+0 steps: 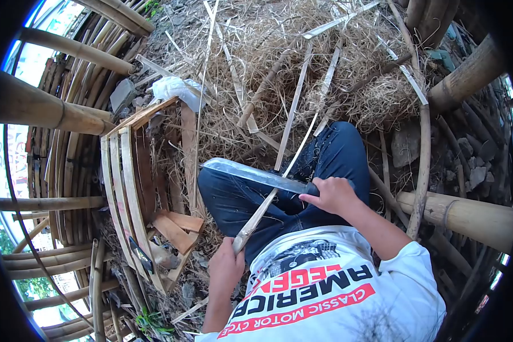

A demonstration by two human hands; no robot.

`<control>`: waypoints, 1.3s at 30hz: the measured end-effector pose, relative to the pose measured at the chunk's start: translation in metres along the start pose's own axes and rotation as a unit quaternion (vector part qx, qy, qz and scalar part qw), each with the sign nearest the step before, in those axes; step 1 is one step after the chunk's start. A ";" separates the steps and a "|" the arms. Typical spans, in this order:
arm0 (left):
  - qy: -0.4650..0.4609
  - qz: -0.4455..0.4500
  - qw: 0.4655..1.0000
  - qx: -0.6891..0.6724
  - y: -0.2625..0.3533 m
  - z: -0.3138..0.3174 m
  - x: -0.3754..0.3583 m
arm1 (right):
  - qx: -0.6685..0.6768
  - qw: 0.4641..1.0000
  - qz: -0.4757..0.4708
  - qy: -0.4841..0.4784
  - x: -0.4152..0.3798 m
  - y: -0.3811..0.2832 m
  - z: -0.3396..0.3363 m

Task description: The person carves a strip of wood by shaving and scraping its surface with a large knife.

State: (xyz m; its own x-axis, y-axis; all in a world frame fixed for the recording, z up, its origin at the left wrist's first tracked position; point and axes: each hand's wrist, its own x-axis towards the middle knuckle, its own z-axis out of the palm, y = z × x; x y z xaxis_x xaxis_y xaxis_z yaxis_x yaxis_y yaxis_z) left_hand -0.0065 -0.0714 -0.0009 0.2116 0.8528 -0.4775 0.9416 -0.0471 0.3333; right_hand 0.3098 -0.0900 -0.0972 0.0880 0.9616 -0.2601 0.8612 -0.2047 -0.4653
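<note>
My right hand [332,196] is closed around the dark handle of a large knife [251,175], whose broad grey blade points left across my lap. My left hand [227,265] grips the lower end of a pale bamboo strip [259,215]. That strip runs up and to the right between my knees, and the blade crosses it near the handle. Dark trousers [342,154] with small shavings on them lie beneath both.
A slatted wooden crate [132,199] stands at the left, with wood pieces [176,228] inside. Curly shavings [256,68] and long strips cover the ground ahead. Thick bamboo poles [461,219] flank both sides. A white plastic bag [179,91] lies beyond the crate.
</note>
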 end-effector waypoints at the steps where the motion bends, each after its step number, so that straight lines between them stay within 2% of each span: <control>1: -0.001 0.005 1.000 -0.004 0.001 -0.001 0.001 | -0.001 1.000 -0.001 0.000 0.001 0.001 0.000; 6: -0.012 0.007 1.000 -0.003 -0.002 -0.002 -0.001 | -0.016 1.000 0.012 -0.001 0.002 0.007 -0.002; 8: 0.017 0.013 1.000 0.000 -0.008 -0.010 -0.007 | -0.034 0.997 0.067 0.017 0.006 0.018 -0.010; 14: 0.016 -0.013 1.000 0.007 -0.018 -0.023 -0.015 | -0.028 0.979 0.188 0.071 0.029 0.093 -0.034; 18: 0.008 -0.017 1.000 0.019 -0.014 -0.024 -0.012 | -0.082 0.981 0.161 0.065 0.035 0.107 -0.037; 24: 0.032 -0.014 0.999 0.023 -0.013 -0.021 -0.007 | 0.054 0.982 0.165 0.077 0.021 0.056 -0.019; 28: 0.045 0.004 0.998 0.032 0.007 -0.014 0.002 | 0.034 0.996 0.086 0.007 0.000 0.003 -0.009; 33: 0.010 0.022 1.000 0.002 0.017 0.000 0.009 | 0.133 0.989 -0.029 -0.056 -0.017 -0.049 0.005; 37: -0.001 0.010 1.000 -0.003 0.011 -0.001 0.007 | 0.108 0.989 -0.060 -0.079 -0.011 -0.050 0.008; 39: -0.008 0.039 0.999 -0.016 0.008 0.002 0.004 | 0.073 0.994 -0.050 -0.071 -0.004 -0.037 0.004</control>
State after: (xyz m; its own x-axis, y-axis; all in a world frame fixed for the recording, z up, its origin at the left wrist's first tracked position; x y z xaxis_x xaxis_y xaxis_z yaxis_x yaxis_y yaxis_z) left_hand 0.0023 -0.0688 -0.0017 0.2876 0.8392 -0.4616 0.9138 -0.0961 0.3946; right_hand 0.2754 -0.0864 -0.0820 -0.0740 0.9450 -0.3185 0.7792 -0.1446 -0.6099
